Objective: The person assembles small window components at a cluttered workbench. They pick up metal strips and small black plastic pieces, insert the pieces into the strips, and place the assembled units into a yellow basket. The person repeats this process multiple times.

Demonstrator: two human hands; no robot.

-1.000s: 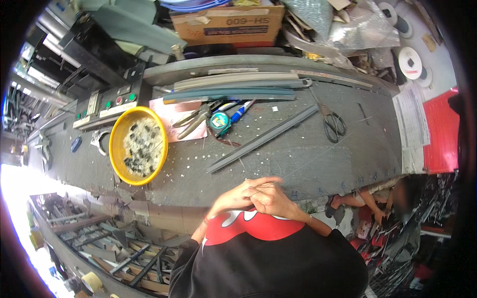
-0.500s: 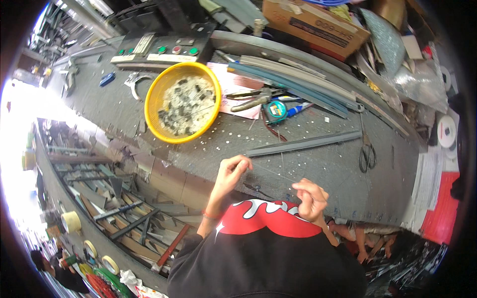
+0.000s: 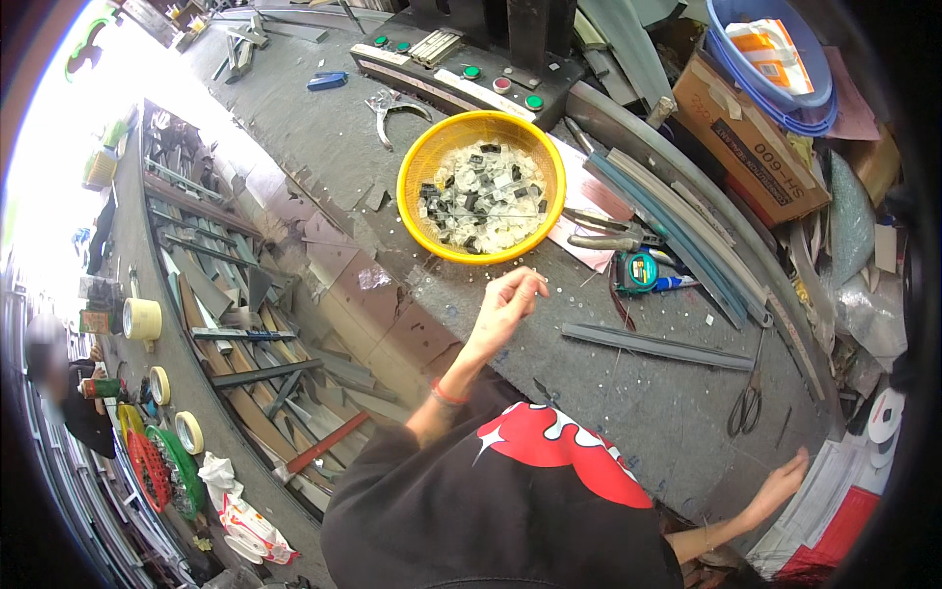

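My left hand is raised just below the yellow plastic basket, its fingers curled into a pinch. What lies between those fingertips is too small to make out. Far to the right, my right hand reaches out beside the papers, its fingers pressed together and what they hold hidden. A faint thin strand runs near it. Small clear and black pieces fill the basket. On the bench between my hands lies a grey metal strip, with black scissors past its right end.
Pliers, a teal tape measure and long strips lie right of the basket. Behind it stands a machine base with buttons. A cardboard box and blue tubs occupy the back right. Left, a bin holds offcuts.
My hands have spread from close together in front of my body, with a thin strand between them: the left up toward the basket, the right out toward the papers. The view has also shifted.
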